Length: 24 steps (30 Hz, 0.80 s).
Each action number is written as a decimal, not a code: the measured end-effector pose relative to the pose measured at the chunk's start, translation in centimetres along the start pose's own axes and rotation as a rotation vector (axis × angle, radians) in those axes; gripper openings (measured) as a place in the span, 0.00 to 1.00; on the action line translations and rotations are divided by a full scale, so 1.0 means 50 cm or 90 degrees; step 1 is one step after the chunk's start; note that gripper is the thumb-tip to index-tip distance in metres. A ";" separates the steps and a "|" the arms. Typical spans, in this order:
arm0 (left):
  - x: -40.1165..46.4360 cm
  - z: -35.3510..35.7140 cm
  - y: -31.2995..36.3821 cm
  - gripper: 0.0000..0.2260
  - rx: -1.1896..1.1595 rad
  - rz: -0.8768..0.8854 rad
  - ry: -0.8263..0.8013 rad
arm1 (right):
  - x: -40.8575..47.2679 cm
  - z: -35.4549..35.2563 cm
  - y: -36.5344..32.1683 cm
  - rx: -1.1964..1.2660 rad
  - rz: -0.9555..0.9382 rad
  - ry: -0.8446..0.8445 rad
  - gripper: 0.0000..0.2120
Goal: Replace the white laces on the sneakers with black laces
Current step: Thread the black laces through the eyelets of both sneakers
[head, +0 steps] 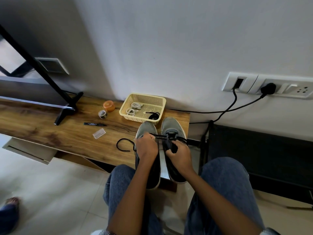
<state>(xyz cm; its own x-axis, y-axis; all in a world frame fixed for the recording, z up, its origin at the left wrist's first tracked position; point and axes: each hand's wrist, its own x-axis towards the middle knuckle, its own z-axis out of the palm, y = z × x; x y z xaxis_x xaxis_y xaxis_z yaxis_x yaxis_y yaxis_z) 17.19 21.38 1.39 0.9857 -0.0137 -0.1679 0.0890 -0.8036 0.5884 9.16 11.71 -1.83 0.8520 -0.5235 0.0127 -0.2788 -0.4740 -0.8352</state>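
1. Nearest my view, the left hand point(146, 146) grips a black lace point(159, 136) over the left sneaker point(147, 133); the right hand point(179, 152) pinches the dark tongue of the right sneaker point(171, 128).
2. The lace looks limp and light; I judge the stiff tip the best hold.
3. Its slack loops on the tabletop point(59, 133).
4. Behind, the basket point(145, 97) holds the white laces point(134, 107) and another dark lace.

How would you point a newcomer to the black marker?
Start at the wooden table against the wall and find the yellow basket. Left of it, nearer the front edge, lies the black marker, flat beside a small clear packet: thin, straight and rigid, unlike the curled black lace.
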 end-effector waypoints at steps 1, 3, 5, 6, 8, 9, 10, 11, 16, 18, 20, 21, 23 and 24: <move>0.000 -0.005 -0.009 0.08 0.006 0.002 0.020 | 0.000 0.000 0.001 -0.006 0.000 0.003 0.02; 0.000 -0.018 -0.033 0.07 -0.018 -0.015 0.049 | -0.001 0.003 0.001 -0.009 0.001 0.003 0.01; -0.002 -0.033 -0.058 0.07 -0.052 -0.056 0.074 | 0.001 0.005 0.004 -0.010 0.008 -0.004 0.02; -0.003 -0.041 -0.070 0.07 -0.057 -0.076 0.090 | 0.002 0.004 0.005 -0.010 0.009 -0.005 0.02; -0.007 -0.055 -0.086 0.08 -0.049 -0.104 0.106 | 0.003 0.004 0.006 -0.009 0.007 -0.004 0.03; -0.011 -0.059 -0.089 0.08 -0.042 -0.109 0.107 | 0.003 0.004 0.005 -0.009 0.009 -0.004 0.04; -0.015 -0.059 -0.088 0.08 -0.035 -0.103 0.106 | 0.002 0.004 0.004 -0.006 0.014 -0.003 0.05; -0.020 -0.057 -0.085 0.07 -0.023 -0.081 0.108 | 0.001 0.003 0.001 -0.003 0.020 -0.002 0.05; -0.036 -0.025 -0.038 0.14 0.072 0.137 0.108 | 0.003 0.006 0.000 -0.001 0.030 0.007 0.03; -0.039 -0.009 -0.013 0.13 0.114 0.225 0.069 | 0.003 0.009 0.004 -0.006 0.025 0.010 0.04; -0.040 0.009 0.005 0.13 0.176 0.273 0.025 | 0.004 0.011 0.010 -0.017 0.022 0.009 0.03; -0.040 0.017 0.011 0.13 0.205 0.280 0.004 | 0.006 0.012 0.014 -0.024 0.022 0.006 0.05; -0.038 0.033 0.018 0.14 0.257 0.274 -0.029 | 0.008 0.014 0.018 -0.028 0.026 0.004 0.07; -0.036 0.040 0.020 0.14 0.280 0.268 -0.036 | 0.009 0.015 0.018 -0.026 0.027 0.005 0.07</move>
<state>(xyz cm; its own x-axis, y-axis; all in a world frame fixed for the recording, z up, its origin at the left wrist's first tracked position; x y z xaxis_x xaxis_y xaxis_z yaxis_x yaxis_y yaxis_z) 15.20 19.39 0.69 0.9132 -0.4055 -0.0410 -0.3858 -0.8925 0.2338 9.65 11.58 -3.01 0.8360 -0.5485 -0.0176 -0.3320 -0.4799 -0.8121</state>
